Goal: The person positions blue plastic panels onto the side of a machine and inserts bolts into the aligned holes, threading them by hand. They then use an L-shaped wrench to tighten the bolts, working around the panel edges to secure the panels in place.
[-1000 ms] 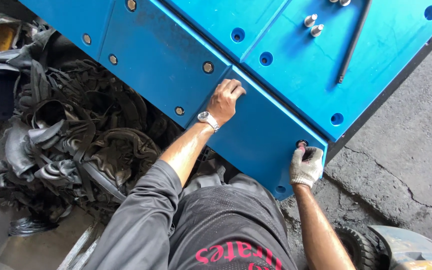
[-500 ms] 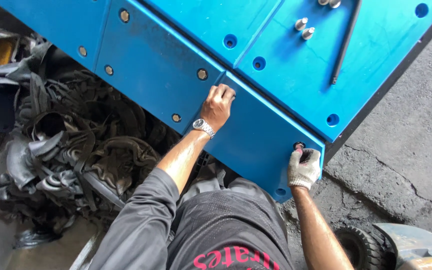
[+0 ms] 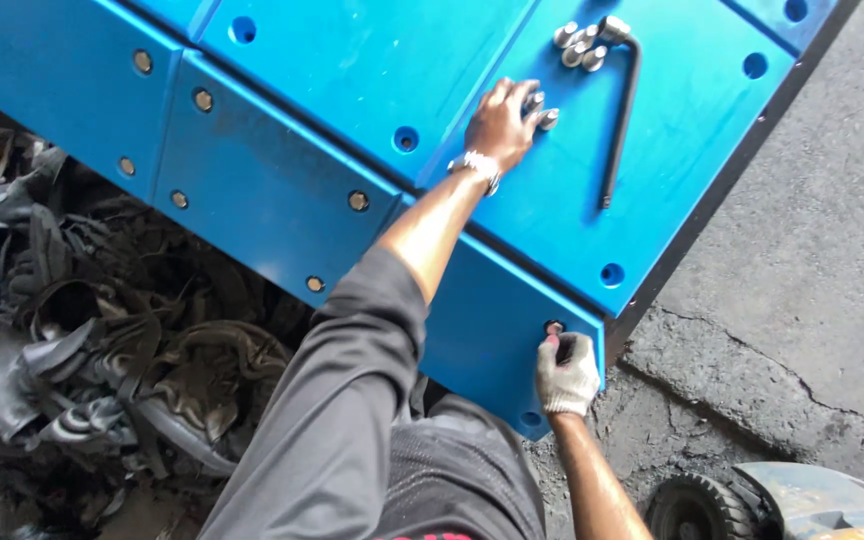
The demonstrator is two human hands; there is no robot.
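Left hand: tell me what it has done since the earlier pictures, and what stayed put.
The left hand left the side panel's seam and reached up onto the top blue panel, fingers now on the loose bolts beside the bent wrench. Whether it grips one is unclear. The gloved right hand stayed at the corner bolt hole; bolts and wrench lie as before.

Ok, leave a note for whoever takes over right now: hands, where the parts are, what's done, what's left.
Left hand: bare, on loose bolts on top of the blue panel.
Right hand: gloved, holding a bolt at the side panel's corner hole.
More bolts and the bent wrench lie on top.
Done: several side holes have bolts.
Left: top holes and the lower corner hole are empty.
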